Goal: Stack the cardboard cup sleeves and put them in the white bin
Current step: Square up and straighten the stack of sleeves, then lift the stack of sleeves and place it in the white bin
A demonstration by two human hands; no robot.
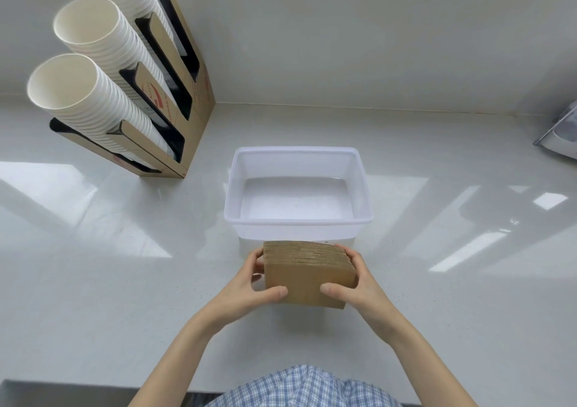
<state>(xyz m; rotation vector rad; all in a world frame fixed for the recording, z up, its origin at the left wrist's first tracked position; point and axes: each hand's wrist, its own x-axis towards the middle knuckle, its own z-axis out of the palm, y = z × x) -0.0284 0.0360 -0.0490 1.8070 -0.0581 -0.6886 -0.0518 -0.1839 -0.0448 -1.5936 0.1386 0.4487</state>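
Both hands (249,285) gripping sleeve stack (307,274), nr white bin (298,219)

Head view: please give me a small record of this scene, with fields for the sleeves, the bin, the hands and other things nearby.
sleeves: brown cardboard cup sleeves, one neat stack, held in front of the bin
bin: white rectangular plastic bin, nothing inside
left hand: left hand grips the stack's left side
right hand: right hand grips the right side
nearby: white paper cup stacks in a brown cardboard holder, far left
surface: pale glossy counter
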